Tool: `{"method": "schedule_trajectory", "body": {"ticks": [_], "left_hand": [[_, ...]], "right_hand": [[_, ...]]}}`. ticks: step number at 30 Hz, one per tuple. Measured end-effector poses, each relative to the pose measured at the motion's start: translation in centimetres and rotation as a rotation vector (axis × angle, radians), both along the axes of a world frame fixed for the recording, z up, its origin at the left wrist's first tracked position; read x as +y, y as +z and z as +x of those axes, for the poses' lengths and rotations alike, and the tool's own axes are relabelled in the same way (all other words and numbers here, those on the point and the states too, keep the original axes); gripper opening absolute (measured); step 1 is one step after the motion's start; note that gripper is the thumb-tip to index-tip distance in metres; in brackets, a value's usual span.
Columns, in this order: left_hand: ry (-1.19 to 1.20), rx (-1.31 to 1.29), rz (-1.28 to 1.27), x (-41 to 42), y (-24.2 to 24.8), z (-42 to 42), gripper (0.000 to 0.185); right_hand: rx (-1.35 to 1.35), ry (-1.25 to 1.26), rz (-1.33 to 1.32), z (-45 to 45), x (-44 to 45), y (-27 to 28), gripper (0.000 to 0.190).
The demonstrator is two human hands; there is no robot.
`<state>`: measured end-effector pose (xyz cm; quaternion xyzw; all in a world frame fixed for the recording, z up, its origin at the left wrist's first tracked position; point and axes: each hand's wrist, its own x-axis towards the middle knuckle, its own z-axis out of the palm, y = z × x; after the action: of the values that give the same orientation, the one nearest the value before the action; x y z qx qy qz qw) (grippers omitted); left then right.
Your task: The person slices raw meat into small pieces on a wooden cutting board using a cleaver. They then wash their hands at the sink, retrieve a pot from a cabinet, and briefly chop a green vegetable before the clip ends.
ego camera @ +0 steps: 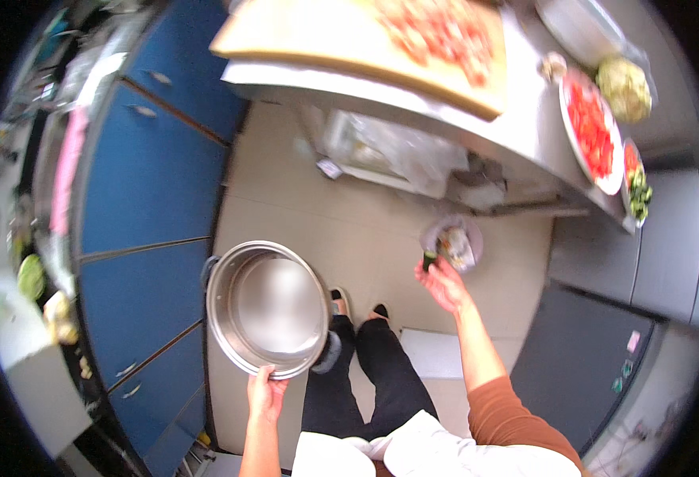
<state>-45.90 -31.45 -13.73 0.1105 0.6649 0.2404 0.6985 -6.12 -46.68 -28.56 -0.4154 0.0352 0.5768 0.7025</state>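
Note:
My left hand (268, 393) grips the near rim of a round stainless steel pot (221, 310), whose inside faces up and looks shiny, with a blurred pale patch at its bottom. Dark handles stick out at the pot's two sides. Between the fingers of my right hand (442, 280) is a small dark green piece (429, 260), perhaps a vegetable end. That hand is over the near edge of a round waste bin (475, 238), in which pale and coloured scraps lie.
Ahead stands a metal counter (525, 113) with a cutting board (325, 36) of chopped red food (445, 42) and a plate of red pieces (591, 131). Blue cabinets (152, 197) line the left; a dark grey cabinet or appliance (582, 352) is at right. A plastic-covered crate (385, 155) sits beneath the counter.

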Motion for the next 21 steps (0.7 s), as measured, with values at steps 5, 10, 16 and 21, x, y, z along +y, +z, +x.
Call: {"method": "schedule_trajectory", "body": {"ticks": [5, 10, 16, 21], "left_hand": [[0.168, -0.086, 0.224, 3.9, 12.6, -2.5, 0.041], [0.223, -0.089, 0.480, 12.2, 20.7, -7.2, 0.028], [0.243, -0.075, 0.655, 24.5, 23.6, -11.0, 0.032], [0.283, -0.094, 0.611, 31.5, 24.1, -13.7, 0.039]], "right_hand": [[0.085, 0.218, 0.150, -6.7, 11.6, 14.0, 0.037], [0.033, 0.465, 0.241, -10.9, 26.2, 22.6, 0.035], [-0.215, 0.531, 0.221, -16.4, 43.8, 28.3, 0.015], [-0.387, 0.667, 0.248, -19.5, 56.3, 32.5, 0.014]]}}
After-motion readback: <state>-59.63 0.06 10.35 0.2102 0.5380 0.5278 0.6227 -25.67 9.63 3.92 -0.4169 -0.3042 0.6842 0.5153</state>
